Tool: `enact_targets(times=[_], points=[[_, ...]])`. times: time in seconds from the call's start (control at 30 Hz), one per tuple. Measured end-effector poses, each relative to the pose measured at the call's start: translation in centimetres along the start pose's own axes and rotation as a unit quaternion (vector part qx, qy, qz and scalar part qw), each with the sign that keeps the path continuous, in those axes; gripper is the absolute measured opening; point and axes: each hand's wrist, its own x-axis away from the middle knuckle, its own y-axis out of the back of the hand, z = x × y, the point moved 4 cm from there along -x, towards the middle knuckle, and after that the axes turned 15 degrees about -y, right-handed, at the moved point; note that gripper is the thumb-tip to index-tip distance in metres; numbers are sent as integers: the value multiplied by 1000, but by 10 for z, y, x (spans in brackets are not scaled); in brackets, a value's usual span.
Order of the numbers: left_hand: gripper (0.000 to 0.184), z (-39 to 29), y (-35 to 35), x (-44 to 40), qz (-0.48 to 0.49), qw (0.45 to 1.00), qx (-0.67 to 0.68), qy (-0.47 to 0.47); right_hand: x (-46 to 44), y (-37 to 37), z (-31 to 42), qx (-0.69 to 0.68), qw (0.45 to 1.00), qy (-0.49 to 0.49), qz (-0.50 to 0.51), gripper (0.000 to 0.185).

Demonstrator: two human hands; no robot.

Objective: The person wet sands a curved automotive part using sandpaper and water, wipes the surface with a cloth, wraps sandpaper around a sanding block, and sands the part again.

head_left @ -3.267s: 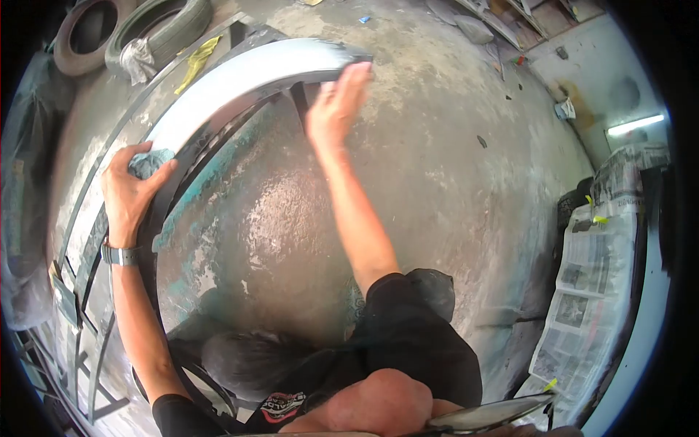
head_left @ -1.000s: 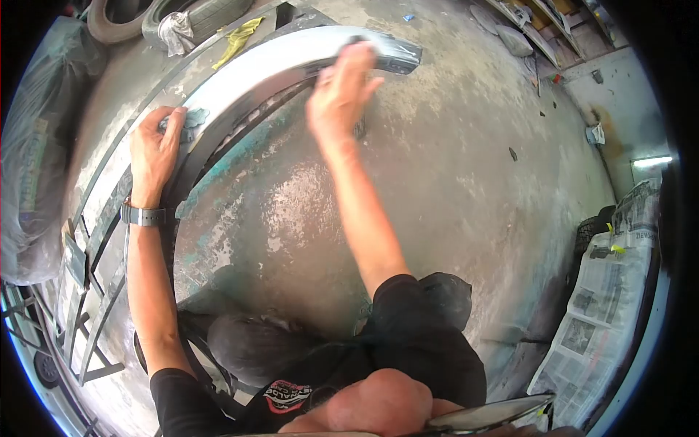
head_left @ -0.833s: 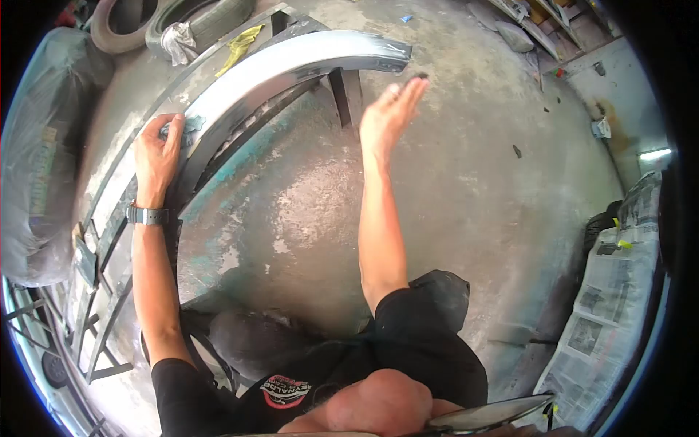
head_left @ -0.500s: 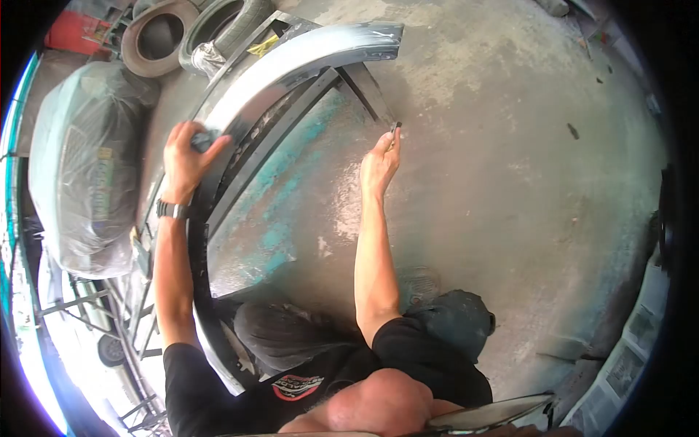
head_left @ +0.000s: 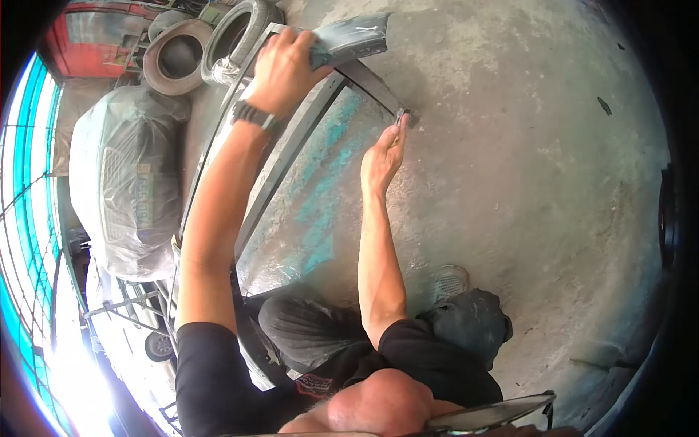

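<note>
The concrete floor (head_left: 510, 197) filled the centre and right of the frame. A large bulk under clear plastic (head_left: 127, 182) stood at the left. The dark metal stand (head_left: 291, 149) ran diagonally from centre left to the top centre, and the curved panel (head_left: 358, 36) lay on it, its grey end at the upper centre. Two tyres (head_left: 175, 58) leaned at the upper left, with a pale rag (head_left: 227, 71) by the nearer one. My left hand (head_left: 282, 69) was on the panel, its fingers curled around a crumpled blue-grey cloth (head_left: 318, 54). My right hand (head_left: 382, 159) was below the panel's end, thumb and fingers closed on a small dark piece (head_left: 403, 116) near the tip of a stand leg; I could not tell whether they touched. A dark watch (head_left: 253, 115) circled my left wrist.
</note>
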Motion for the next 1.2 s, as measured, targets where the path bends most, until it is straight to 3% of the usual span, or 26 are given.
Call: enact_targets(times=[0.07,0.17,0.2,0.27,0.37,0.57,0.67,0.77,0.87,0.93,1.07,1.2], points=[[57,15,18,35,4,998,56,40,1,-5,3,-11,999,32,11,60],[58,64,27,111,60,970,120,201,17,-27,18,33,997,63,19,62],[59,74,30,135,78,945,163,274,22,-41,21,36,990,136,25,63],[58,89,27,179,75,928,179,319,29,-80,25,44,959,277,38,67],[54,86,19,204,-21,904,193,380,45,-147,29,82,938,327,76,70],[47,92,11,213,-61,910,184,366,90,-195,-24,107,935,320,109,79],[37,84,13,213,-68,916,179,354,37,-179,33,21,959,282,13,83],[36,86,12,216,-63,930,154,329,37,-183,35,-7,951,310,13,80],[41,83,14,213,-92,915,201,338,64,-193,0,61,932,353,60,79],[35,82,15,209,-76,914,193,348,44,-187,23,21,922,384,33,78],[33,83,15,214,-36,916,177,358,36,-184,42,3,931,363,34,77],[34,80,13,214,-83,922,197,323,55,-183,12,17,929,366,62,76]])
